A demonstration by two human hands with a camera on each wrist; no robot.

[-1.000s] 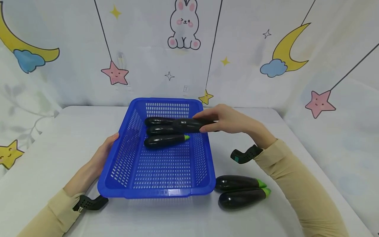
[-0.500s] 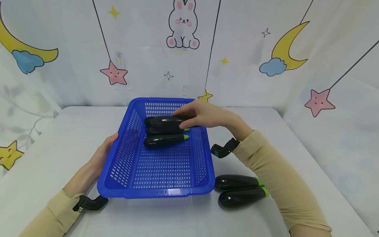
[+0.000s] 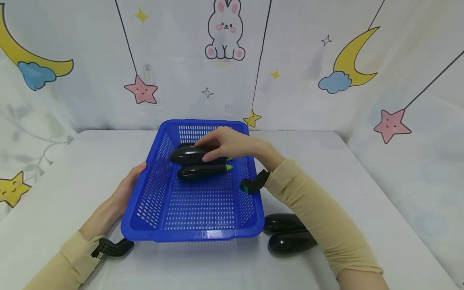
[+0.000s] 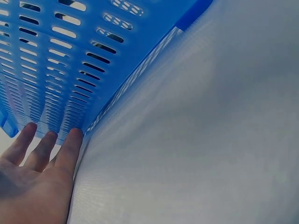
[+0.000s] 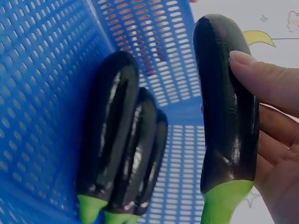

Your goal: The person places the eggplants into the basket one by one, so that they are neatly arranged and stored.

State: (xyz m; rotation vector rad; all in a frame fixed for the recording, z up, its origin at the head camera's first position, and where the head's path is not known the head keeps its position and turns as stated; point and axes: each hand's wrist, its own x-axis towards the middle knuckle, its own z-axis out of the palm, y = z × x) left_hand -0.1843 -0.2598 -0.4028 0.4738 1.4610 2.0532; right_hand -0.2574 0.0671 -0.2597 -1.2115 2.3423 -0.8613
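In the head view, my right hand (image 3: 230, 143) pinches a glossy black eggplant (image 3: 186, 155) between thumb and fingers, over the far part of a blue plastic basket (image 3: 192, 235). The right wrist view shows this eggplant (image 5: 229, 112) with its green stem end pointing down the frame, held above the basket floor. Three more eggplants (image 5: 110, 126) lie side by side in the basket; the nearest eggplant (image 3: 201, 172) shows fully in the head view. My left hand (image 3: 127, 186) rests against the basket's left side, its fingers (image 4: 69, 151) fairly straight along the perforated outer wall.
Two further eggplants (image 3: 290, 242) lie on the white table (image 3: 308, 161) right of the basket, partly covered by my right sleeve (image 3: 319, 217). Behind the table hangs a pale cloth (image 3: 181, 60) printed with stars, moons and a rabbit.
My right hand has carried its eggplant leftward from the basket's right rim, over the eggplants inside. My right sleeve now covers the stem ends of the two on the table. The left hand stays put.
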